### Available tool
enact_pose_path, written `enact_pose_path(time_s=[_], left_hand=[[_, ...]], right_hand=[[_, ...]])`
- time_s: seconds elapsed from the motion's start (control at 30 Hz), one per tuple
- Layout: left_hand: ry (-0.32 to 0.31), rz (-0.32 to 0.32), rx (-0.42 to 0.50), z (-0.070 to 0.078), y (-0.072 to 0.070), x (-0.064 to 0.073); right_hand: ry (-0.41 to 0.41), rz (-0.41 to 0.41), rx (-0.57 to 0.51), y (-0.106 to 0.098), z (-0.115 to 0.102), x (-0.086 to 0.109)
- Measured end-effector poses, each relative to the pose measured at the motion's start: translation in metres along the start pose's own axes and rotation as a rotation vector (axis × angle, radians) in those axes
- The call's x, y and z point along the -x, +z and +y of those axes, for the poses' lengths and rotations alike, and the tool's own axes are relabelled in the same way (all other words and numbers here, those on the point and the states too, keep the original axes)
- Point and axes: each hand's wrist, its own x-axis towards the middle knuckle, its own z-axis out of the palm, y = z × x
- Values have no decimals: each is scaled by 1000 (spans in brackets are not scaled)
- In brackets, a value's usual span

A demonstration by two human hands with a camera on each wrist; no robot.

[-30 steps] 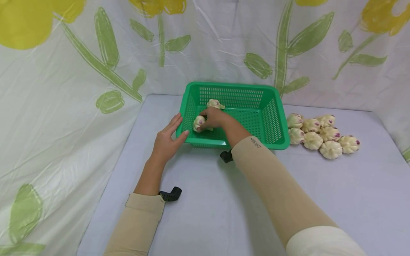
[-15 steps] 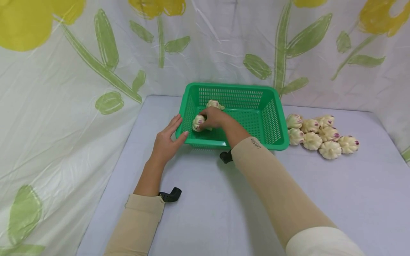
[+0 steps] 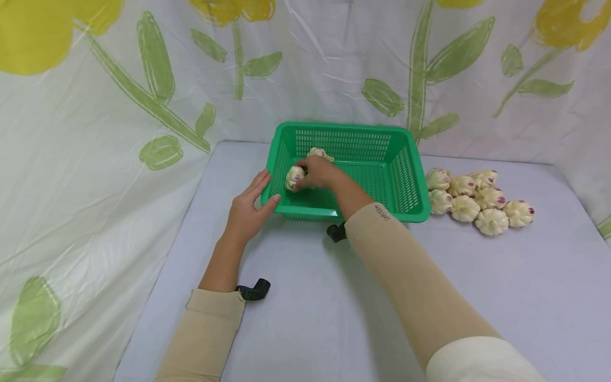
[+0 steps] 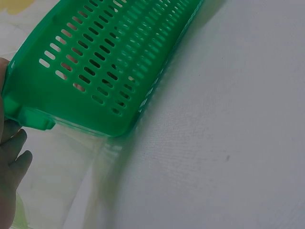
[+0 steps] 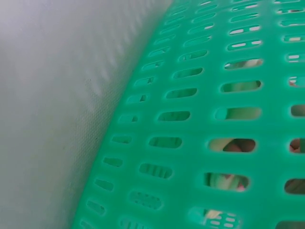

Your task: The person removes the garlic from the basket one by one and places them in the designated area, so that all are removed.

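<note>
A green plastic basket (image 3: pixel 406 215) with slotted walls stands at the back of the table. Inside, towards its left end, my right hand (image 3: pixel 321 172) holds a garlic bulb (image 3: pixel 294 179) between thumb and fingers. Another garlic bulb (image 3: pixel 319 153) lies just behind that hand, partly covered by it. My left hand (image 3: pixel 244 213) rests with extended fingers against the basket's front left corner. Fingers of the left hand (image 4: pixel 12 162) also show at the edge of the left wrist view. Through the slots in the right wrist view, only bits of garlic and fingers are visible.
Several garlic bulbs (image 3: pixel 477 199) sit in a cluster on the table right of the basket, the closest against its side. A pale cloth (image 3: pixel 305 297) covers the table. Behind it hangs a flower-printed sheet (image 3: pixel 324 79).
The garlic bulb in my right hand has shifted slightly towards the back of the basket and turned a little. My left hand has stayed at the corner.
</note>
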Motion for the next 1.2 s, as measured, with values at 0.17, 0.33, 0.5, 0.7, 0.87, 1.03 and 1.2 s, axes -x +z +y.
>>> enact_pose_path(time_s=[0.17,0.33,0.5,0.7,0.87,1.03,1.2], left_hand=[[2,-1,1,-1,1,0],[0,-1,7,-1,1,0],[8,-2,10,-1,1,0],[4,-1,11,2,0,0],[2,-1,21,3,-1,1],[5,0,24,3,-1,2],[21,10,11,2,0,1]], right_hand=[[-7,27,5,-2,0,0],[-14,47,-29,-5,-1,1],[-19,68,-96,-7,0,2],[-34,99,-177,-7,1,2],[-22,121,-263,-9,-1,6],[-24,143,-325,-11,-6,12],[-75,205,-384,-14,-6,14]])
